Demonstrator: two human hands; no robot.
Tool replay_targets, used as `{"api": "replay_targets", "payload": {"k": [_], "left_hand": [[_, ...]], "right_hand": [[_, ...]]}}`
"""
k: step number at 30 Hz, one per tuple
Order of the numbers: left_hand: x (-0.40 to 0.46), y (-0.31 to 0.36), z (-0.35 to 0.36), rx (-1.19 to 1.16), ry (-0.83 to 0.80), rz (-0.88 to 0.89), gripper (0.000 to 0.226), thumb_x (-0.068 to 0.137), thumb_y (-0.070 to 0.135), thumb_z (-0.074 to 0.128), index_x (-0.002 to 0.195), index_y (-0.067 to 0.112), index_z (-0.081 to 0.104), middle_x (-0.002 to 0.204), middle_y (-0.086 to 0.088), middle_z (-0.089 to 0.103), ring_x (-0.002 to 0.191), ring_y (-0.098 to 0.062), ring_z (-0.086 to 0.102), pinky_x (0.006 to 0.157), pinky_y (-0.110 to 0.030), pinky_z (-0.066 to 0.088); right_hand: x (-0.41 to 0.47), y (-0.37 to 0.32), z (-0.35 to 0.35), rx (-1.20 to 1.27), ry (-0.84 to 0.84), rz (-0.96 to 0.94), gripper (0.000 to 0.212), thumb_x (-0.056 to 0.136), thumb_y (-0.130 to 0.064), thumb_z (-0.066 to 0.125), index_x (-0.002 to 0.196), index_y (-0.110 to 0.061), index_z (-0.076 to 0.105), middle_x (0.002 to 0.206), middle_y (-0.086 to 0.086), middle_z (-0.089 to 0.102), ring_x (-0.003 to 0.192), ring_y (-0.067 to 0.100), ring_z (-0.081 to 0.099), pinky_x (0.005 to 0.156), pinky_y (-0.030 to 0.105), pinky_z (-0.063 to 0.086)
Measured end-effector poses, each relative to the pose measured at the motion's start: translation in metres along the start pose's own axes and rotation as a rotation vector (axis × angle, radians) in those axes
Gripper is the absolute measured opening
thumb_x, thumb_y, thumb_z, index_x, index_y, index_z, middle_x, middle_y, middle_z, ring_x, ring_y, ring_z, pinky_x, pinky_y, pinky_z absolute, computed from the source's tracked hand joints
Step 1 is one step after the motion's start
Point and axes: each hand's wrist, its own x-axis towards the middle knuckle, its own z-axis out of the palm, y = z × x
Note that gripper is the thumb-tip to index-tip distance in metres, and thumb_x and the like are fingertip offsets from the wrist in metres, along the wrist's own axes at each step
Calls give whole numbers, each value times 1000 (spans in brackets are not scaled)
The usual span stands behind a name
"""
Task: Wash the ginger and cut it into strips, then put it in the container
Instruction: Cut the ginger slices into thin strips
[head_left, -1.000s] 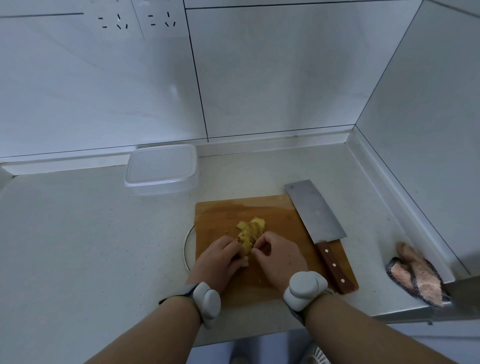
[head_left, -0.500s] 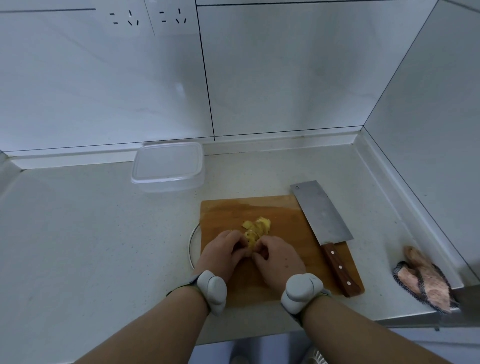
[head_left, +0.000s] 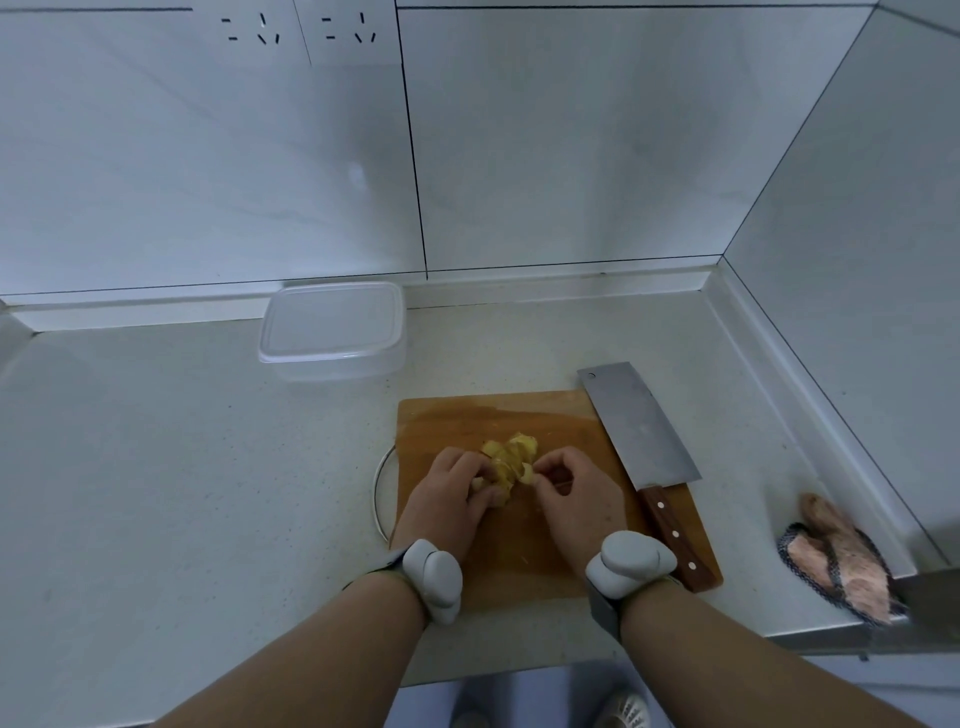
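A small heap of yellow ginger slices (head_left: 509, 456) lies on the wooden cutting board (head_left: 519, 415). My left hand (head_left: 451, 496) curls round the heap's left side and pinches some slices. My right hand (head_left: 574, 491) pinches slices at the heap's right side with thumb and forefinger. A cleaver (head_left: 636, 431) with a wooden handle lies flat along the board's right edge, apart from both hands. A clear plastic container (head_left: 332, 330) stands by the back wall, left of the board; I cannot tell whether a lid covers it.
A pinkish cloth with a dark mesh scourer (head_left: 839, 561) lies at the counter's right edge by a metal sink rim (head_left: 930, 603). A thin wire ring (head_left: 378, 493) pokes out under the board's left side. The counter (head_left: 156, 467) meets tiled walls behind and right.
Both hands have stayed at the ginger heap, with the fingers shifting slightly as they gather slices. The view has drifted a little; the cleaver and container have not moved.
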Motion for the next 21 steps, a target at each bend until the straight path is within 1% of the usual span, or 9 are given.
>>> {"api": "replay_targets", "payload": {"k": [2, 5, 7, 8, 11, 13, 15, 18, 21], "left_hand": [[-2, 3, 2, 4, 3, -17, 30, 82, 35, 70, 106, 22, 58, 105, 12, 46, 83, -7, 50, 71, -16, 44], [-1, 9, 8, 29, -30, -86, 55, 74, 45, 74, 118, 24, 48, 110, 13, 40, 96, -4, 45, 81, -14, 40], [1, 13, 13, 61, -38, -118, 59, 74, 45, 74, 120, 24, 45, 115, 9, 44, 103, -7, 46, 86, -16, 41], [2, 14, 14, 68, -33, -136, 56, 75, 44, 73, 120, 25, 45, 115, 8, 45, 105, -9, 46, 87, -18, 42], [3, 14, 15, 80, -2, -158, 38, 83, 37, 67, 114, 26, 48, 113, 8, 50, 105, -10, 48, 85, -20, 44], [2, 12, 14, 71, 24, -145, 30, 85, 32, 65, 111, 24, 52, 111, 7, 53, 103, -11, 49, 83, -20, 43], [1, 12, 13, 64, 36, -130, 28, 86, 29, 64, 110, 24, 53, 109, 7, 54, 102, -11, 48, 82, -20, 42], [2, 13, 14, 68, 37, -126, 26, 86, 27, 64, 109, 24, 54, 107, 8, 53, 99, -10, 47, 78, -19, 40], [2, 13, 13, 55, 61, -130, 22, 85, 27, 64, 105, 23, 55, 103, 8, 53, 96, -11, 48, 75, -20, 42]], "right_hand": [[-1, -1, 1, 3, -3, 4, 7, 90, -17, 66, 91, -24, 64, 83, -16, 62, 76, -4, 58, 64, 6, 41], [-2, -3, 3, 10, -3, 14, 8, 89, -17, 65, 91, -25, 63, 84, -16, 62, 78, -1, 59, 66, 8, 43], [-1, -3, 3, 3, -1, 18, 9, 89, -18, 65, 92, -26, 63, 85, -16, 62, 80, 0, 59, 67, 9, 43], [-1, -3, 3, -1, 0, 18, 8, 89, -18, 65, 92, -26, 63, 86, -16, 62, 79, -1, 59, 66, 9, 43], [1, -3, 3, 3, 5, 26, 7, 90, -19, 64, 93, -26, 64, 86, -16, 63, 79, -1, 59, 67, 9, 43], [2, -2, 4, 7, 17, 23, 7, 90, -20, 65, 93, -26, 64, 87, -16, 63, 80, 0, 60, 70, 14, 47], [4, -3, 4, 11, 32, 18, 7, 90, -20, 65, 93, -26, 63, 87, -16, 63, 81, 1, 60, 71, 18, 49], [8, -4, 3, 14, 37, -1, 7, 90, -19, 65, 91, -26, 63, 85, -16, 62, 79, 1, 60, 69, 15, 47], [10, -6, 3, 10, 28, -23, 9, 90, -18, 65, 90, -26, 63, 84, -16, 62, 77, 1, 60, 69, 18, 49]]}}
